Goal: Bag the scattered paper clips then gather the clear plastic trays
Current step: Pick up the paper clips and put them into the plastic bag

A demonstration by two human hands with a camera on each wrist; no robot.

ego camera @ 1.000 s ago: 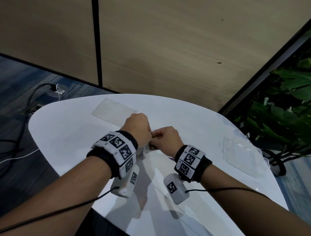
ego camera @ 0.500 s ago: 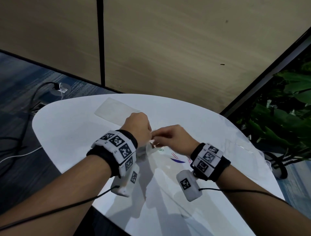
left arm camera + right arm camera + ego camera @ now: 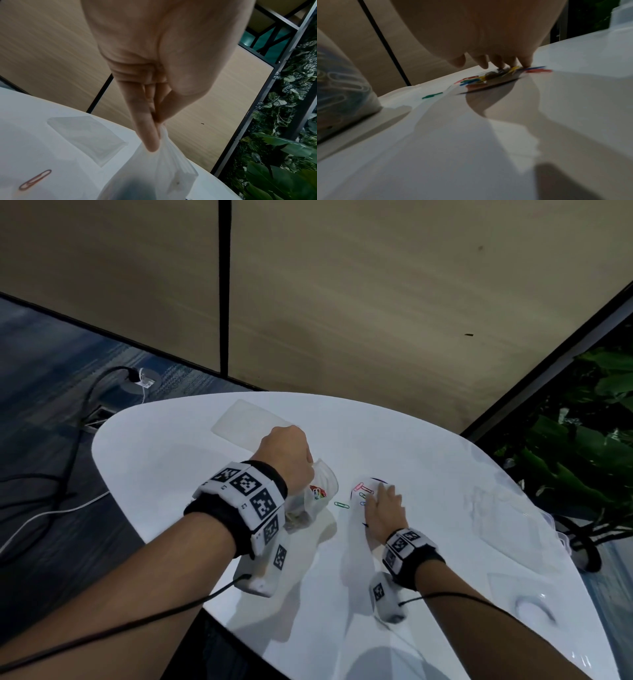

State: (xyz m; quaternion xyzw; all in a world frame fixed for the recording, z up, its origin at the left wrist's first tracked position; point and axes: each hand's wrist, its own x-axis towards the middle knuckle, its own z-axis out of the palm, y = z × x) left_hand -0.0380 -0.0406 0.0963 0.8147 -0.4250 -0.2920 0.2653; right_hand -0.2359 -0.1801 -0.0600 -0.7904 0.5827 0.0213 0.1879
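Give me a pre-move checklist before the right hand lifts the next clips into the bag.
1. Left hand pinches the bag top: ok.
2. Bag mouth open enough for clips: cannot tell.
3. Right hand fingers flat on the loose clips: ok.
4. Clips actually gripped: not ok, fingers only rest on them.
5. Green clip lies apart from the pile, needs its own pass: not ok.
6. Clear tray beyond the left hand, out of the path: ok.

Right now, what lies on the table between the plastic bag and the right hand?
In the head view, one green paper clip lies alone on the white table between the bag and the right hand.
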